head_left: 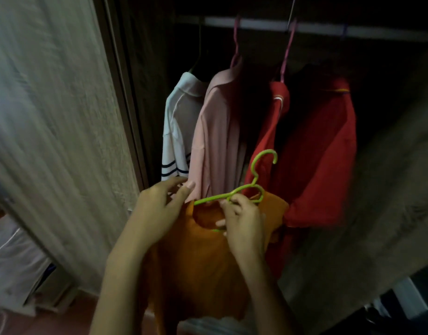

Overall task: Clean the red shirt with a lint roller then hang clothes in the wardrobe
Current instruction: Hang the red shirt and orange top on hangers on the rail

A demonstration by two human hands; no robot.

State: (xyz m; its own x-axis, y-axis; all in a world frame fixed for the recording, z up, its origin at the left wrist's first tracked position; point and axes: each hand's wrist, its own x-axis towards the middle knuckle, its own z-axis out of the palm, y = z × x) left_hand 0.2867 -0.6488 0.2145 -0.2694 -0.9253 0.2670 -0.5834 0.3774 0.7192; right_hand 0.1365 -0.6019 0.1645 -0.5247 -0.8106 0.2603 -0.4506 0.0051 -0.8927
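An orange shirt (196, 262) hangs in front of me on a green hanger (254, 187), whose hook points up and to the right. My right hand (242, 221) grips the hanger at the neckline. My left hand (157, 211) pinches the shirt's left shoulder where the hanger arm ends. Behind them, inside the dark wardrobe, the red shirt (317, 153) hangs from the rail (305, 27) on a pink hanger.
A pink shirt (215, 131) and a white shirt with dark stripes (179, 126) hang left of the red one. A pale curtain-like wardrobe door (51, 117) stands at the left, and a grey fabric side (389, 189) at the right.
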